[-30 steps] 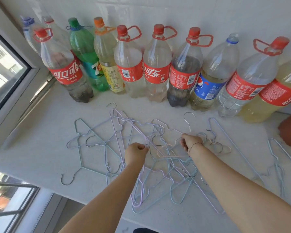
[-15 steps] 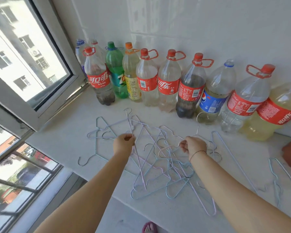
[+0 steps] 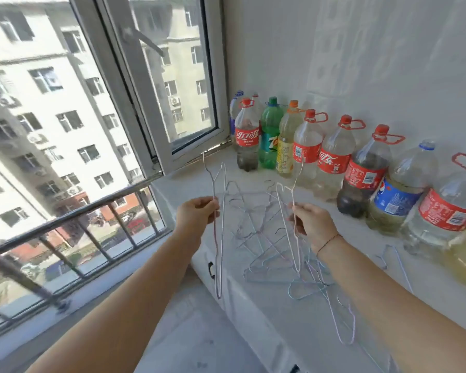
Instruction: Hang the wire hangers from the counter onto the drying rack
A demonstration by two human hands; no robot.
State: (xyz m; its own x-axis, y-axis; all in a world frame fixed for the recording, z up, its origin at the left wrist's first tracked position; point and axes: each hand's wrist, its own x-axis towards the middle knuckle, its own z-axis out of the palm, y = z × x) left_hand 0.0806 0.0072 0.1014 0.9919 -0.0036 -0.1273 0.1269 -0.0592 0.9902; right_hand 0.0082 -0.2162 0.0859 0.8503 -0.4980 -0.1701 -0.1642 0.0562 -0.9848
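My left hand (image 3: 197, 215) grips a pale lilac wire hanger (image 3: 219, 251), held upright with its hook up, out past the counter's left edge. My right hand (image 3: 307, 222) grips a pinkish-white wire hanger (image 3: 287, 211), also upright, above the counter. Under and between my hands a tangled pile of several pastel wire hangers (image 3: 269, 254) lies on the white counter (image 3: 361, 265). One more wire hanger (image 3: 396, 258) lies apart at the right. No drying rack is in view.
A row of several large plastic bottles (image 3: 331, 160) stands along the white wall at the counter's back. An open window frame (image 3: 156, 103) and a dark metal railing (image 3: 73, 227) are to the left, with buildings outside. Floor shows below the counter's edge.
Both hands have lifted a hanger each off the pile and now hold them upright. My view has swung left and up, toward the window.
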